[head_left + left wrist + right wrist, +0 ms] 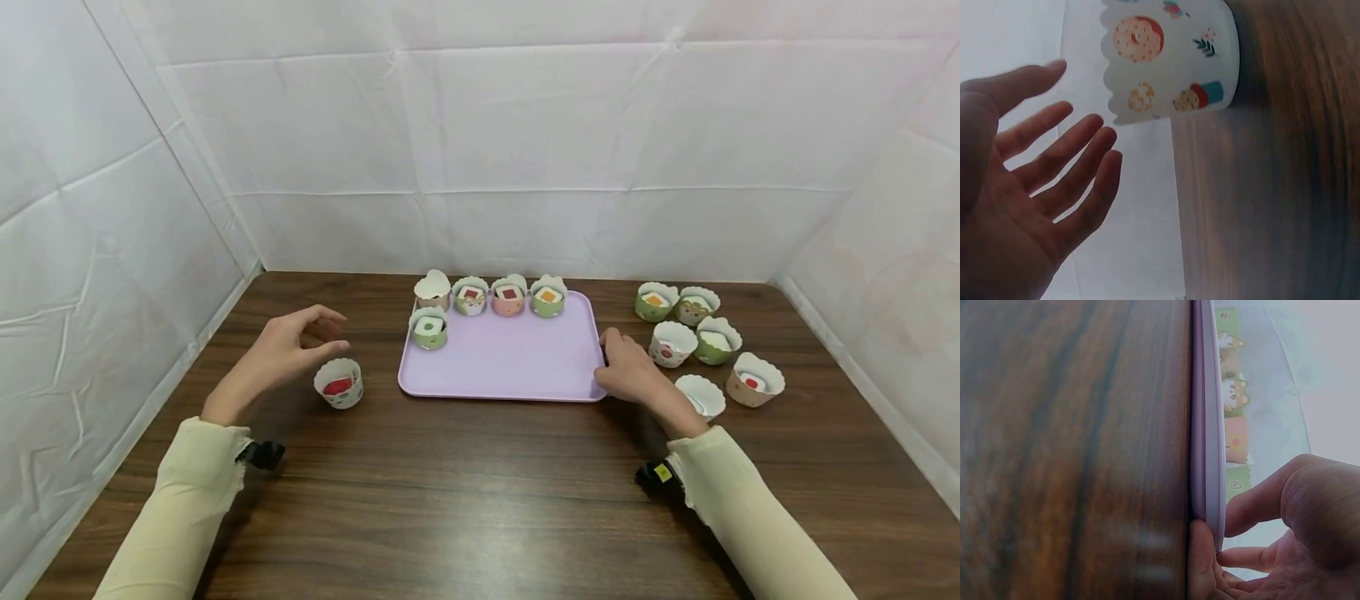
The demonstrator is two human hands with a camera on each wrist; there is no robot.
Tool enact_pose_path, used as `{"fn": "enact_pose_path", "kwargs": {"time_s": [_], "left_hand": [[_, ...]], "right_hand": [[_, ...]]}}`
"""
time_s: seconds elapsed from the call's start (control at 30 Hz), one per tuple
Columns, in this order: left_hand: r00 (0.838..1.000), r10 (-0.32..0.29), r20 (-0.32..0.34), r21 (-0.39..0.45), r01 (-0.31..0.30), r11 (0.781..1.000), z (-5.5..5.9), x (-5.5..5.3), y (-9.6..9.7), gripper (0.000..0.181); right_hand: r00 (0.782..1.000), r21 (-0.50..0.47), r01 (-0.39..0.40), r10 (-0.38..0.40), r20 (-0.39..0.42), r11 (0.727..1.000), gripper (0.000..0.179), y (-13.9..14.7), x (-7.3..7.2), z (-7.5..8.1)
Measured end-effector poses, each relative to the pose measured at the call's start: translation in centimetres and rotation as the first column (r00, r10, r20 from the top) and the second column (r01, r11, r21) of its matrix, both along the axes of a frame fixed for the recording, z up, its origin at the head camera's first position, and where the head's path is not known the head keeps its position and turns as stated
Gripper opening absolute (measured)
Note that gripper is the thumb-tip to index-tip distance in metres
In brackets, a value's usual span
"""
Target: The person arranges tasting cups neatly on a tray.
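My left hand (288, 346) hovers with relaxed, spread fingers just beside a white paper baking cup (347, 395) holding something red. In the left wrist view that cup (1172, 62) shows printed doughnuts and cupcakes, and the fingertips point toward its scalloped rim. My right hand (630, 367) pinches the right edge of a lilac tray (502, 358); in the right wrist view the thumb (1254, 509) lies over the tray's rim (1213, 456) and a finger is under it. Several paper cups, among them a pink cup (508, 305) and a green cup (429, 340), line the tray's back and left.
Right of the tray stands a group of several more cups, including a white cup (672, 352) and a peach cup (753, 392). One white cup (701, 396) sits close beside my right wrist. White sheeting (525, 150) walls in the brown wooden table (450, 500).
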State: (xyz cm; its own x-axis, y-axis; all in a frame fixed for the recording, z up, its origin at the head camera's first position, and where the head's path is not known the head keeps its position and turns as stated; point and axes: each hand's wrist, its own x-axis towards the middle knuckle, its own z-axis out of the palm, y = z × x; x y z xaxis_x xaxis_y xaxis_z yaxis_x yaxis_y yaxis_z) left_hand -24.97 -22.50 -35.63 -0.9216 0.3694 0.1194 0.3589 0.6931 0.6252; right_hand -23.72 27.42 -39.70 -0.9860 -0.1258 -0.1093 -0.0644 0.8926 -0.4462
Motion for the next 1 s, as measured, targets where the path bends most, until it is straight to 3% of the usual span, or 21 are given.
{"fn": "enact_pose_path", "kwargs": {"time_s": [0.2, 0.37, 0.53, 1.0], "left_hand": [[0.997, -0.055, 0.059, -0.039, 0.057, 0.998, -0.4, -0.2, -0.5, 0.049], [0.978, -0.146, 0.146, -0.043, 0.154, 0.987, -0.8, -0.3, -0.5, 0.056], [0.962, -0.2, 0.183, -0.063, 0.215, 0.975, -1.0, -0.3, -0.5, 0.062], [0.934, -0.226, 0.277, -0.104, 0.263, 0.959, -0.6, -0.1, -0.3, 0.08]], "right_hand": [[1.0, -0.002, 0.002, -0.002, 0.007, 1.0, 0.053, -0.1, 0.0, 0.1], [1.0, -0.004, 0.001, -0.001, 0.002, 1.0, 0.054, 0.0, 0.0, 0.1], [1.0, -0.001, 0.001, -0.001, 0.004, 1.0, 0.053, 0.0, 0.0, -0.1], [1.0, -0.004, 0.006, -0.006, 0.006, 1.0, 0.053, -0.2, 0.0, 0.1]]}}
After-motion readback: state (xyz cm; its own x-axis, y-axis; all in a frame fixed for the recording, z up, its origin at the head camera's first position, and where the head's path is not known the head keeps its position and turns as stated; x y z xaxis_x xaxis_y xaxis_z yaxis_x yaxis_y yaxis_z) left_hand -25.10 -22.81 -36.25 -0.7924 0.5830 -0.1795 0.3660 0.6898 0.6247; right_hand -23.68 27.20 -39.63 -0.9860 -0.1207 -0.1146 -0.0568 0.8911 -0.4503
